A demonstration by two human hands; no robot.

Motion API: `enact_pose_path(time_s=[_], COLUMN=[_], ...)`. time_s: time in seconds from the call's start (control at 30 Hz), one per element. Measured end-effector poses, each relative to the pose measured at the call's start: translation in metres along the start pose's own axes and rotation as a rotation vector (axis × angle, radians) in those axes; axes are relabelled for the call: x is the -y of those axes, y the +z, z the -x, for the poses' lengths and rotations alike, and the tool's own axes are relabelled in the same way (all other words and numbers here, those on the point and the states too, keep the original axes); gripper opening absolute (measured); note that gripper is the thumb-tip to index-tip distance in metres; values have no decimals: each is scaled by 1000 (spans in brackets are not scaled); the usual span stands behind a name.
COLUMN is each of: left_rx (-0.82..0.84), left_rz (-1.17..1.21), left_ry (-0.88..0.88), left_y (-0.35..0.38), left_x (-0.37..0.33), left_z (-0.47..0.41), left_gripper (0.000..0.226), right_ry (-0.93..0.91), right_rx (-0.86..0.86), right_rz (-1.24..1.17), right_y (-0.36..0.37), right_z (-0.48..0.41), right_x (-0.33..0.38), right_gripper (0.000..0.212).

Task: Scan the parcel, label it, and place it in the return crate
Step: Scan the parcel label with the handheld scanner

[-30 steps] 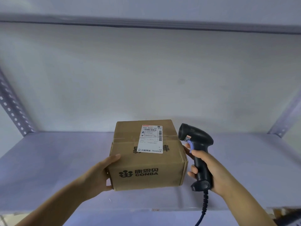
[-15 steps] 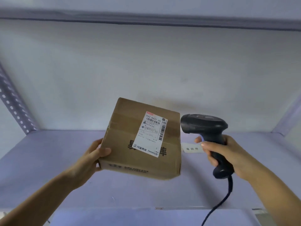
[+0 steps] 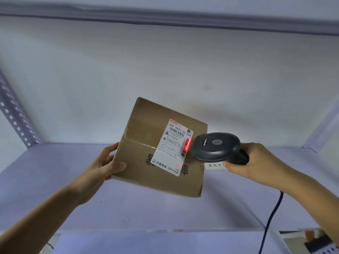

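Observation:
A brown cardboard parcel (image 3: 146, 162) is held tilted above the shelf, its top face turned toward me. My left hand (image 3: 102, 167) grips its left edge. A white shipping label (image 3: 172, 147) is stuck on that face, and a red scan line lights the barcode on the label's right side. My right hand (image 3: 256, 160) holds a black barcode scanner (image 3: 216, 146), its head pointing at the barcode from close by. A small white sticker (image 3: 214, 165) with printed characters is pinched under the same hand's fingers. The return crate is not in view.
A pale shelf board (image 3: 55, 189) lies below the parcel, with a white wall behind. Perforated metal uprights (image 3: 12, 116) stand at the left and right. Another shelf edge runs overhead. The scanner's dark cable (image 3: 271, 217) hangs down at the right.
The parcel has been lifted and tilted further toward me. The scanner has swung in to the label's right edge and its red light now falls on the barcode.

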State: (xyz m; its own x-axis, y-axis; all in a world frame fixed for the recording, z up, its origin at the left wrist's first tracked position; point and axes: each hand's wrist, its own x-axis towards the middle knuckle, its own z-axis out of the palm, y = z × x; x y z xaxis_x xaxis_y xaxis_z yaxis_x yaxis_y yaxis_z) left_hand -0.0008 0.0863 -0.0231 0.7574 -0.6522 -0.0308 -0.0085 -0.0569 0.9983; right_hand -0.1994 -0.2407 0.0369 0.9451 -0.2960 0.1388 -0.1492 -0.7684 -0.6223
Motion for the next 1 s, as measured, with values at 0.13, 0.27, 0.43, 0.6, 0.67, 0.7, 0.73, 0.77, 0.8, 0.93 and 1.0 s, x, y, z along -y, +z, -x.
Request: enact_pose_path(time_s=[0.13, 0.27, 0.43, 0.6, 0.67, 0.7, 0.73, 0.77, 0.8, 0.93, 1.0], left_rx=[14, 13, 11, 7, 11, 11, 8, 5, 3, -1, -3], left_rz=[-8, -8, -18, -24, -28, -27, -24, -22, -21, -16, -9], left_ry=[8, 10, 12, 15, 16, 16, 16, 17, 19, -1, -27], left_y=[-1, -1, -1, -1, -1, -1, -1, -1, -1, -2, -2], left_x=[-1, 0, 1, 2, 3, 3, 3, 3, 3, 4, 6], left_z=[2, 4, 6, 8, 8, 8, 9, 9, 9, 8, 8], left_gripper=[89, 89, 87, 85, 85, 86, 87, 90, 93, 90, 87], right_ry=[-26, -44, -61, -69, -63, -61, -60, -57, -53, 23, 77], right_rx=[9, 3, 2, 1, -3, -4, -4, -3, -3, -63, -138], right_rz=[22, 17, 3, 6, 10, 11, 9, 1, -13, -95, -135], right_y=[-1, -1, 0, 2, 4, 5, 5, 4, 3, -8, -18], right_z=[3, 6, 7, 9, 9, 9, 9, 10, 10, 12, 12], right_x=[1, 4, 7, 7, 7, 7, 7, 7, 7, -1, -12], right_gripper=[21, 29, 36, 36, 36, 37, 38, 36, 31, 13, 17])
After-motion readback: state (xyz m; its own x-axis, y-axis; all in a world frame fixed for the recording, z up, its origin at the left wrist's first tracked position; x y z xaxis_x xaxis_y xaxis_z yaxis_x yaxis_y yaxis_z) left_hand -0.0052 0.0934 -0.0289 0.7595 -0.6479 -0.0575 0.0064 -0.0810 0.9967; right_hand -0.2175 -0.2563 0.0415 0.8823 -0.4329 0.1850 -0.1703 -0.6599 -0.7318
